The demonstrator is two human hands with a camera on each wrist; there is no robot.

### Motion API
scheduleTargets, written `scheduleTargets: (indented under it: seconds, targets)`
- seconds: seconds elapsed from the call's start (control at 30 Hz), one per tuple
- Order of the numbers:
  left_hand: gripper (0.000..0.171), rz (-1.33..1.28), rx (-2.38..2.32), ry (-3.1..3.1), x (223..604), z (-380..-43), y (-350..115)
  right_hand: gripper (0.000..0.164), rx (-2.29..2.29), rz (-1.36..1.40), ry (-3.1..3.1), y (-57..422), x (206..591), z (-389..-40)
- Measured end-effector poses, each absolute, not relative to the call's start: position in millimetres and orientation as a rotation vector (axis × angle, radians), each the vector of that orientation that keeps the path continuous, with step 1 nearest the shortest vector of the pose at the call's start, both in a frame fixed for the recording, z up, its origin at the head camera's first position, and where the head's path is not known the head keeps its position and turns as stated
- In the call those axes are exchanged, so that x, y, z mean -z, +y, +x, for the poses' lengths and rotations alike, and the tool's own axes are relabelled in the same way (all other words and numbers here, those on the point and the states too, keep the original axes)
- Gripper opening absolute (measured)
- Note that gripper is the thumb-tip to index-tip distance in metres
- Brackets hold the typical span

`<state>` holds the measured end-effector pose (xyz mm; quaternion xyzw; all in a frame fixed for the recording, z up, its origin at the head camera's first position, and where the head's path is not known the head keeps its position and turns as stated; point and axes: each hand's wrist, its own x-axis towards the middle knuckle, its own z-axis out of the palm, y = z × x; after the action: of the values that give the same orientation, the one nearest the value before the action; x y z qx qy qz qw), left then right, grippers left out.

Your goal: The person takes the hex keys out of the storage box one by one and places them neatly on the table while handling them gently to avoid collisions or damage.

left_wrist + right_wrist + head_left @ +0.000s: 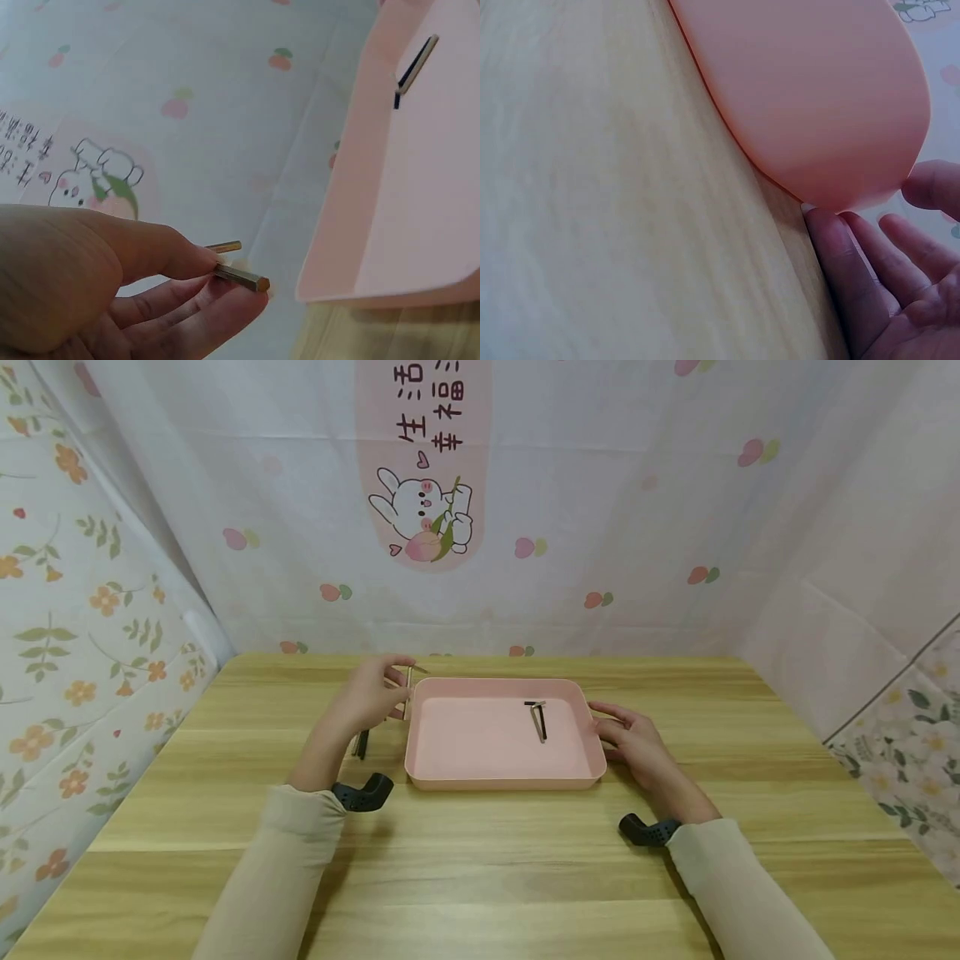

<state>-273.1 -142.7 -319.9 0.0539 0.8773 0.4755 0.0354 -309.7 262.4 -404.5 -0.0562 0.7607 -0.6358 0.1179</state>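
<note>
My left hand (369,695) pinches a brass-coloured hex key (244,279) between thumb and fingers, just beyond the left rim of a pink tray (480,783). In the left wrist view the key's six-sided end points toward the tray. Inside the tray, toward the right, lie a black hex key (543,727) and a brass-coloured hex key (537,727), overlapping. At the tray's right side is my right hand (633,739), its fingers fairly straight and touching the outer wall. The right wrist view has the fingertips (829,234) against the tray's lower edge.
Several more hex keys (362,745), dark and brass-coloured, lie on the wooden table (495,868) left of the tray, partly hidden behind the left wrist. A patterned cloth (600,510) hangs along the table's back edge, with floral cloth (97,652) at the left side.
</note>
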Motion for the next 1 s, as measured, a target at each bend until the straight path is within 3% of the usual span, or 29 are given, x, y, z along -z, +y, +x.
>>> scheduleTargets:
  seconds: [0.37, 1.0]
  targets:
    - [0.049, 0.132, -1.346, 2.753, 323.6, -268.9, -185.6, 0.061, 1.846, -0.173, 2.248, 262.4, 403.9, -307.0]
    - [0.050, -0.036, -1.227, 2.721, 345.6, -273.1, -211.0, 0.061, 1.823, -0.161, 2.253, 261.6, 401.2, -305.7]
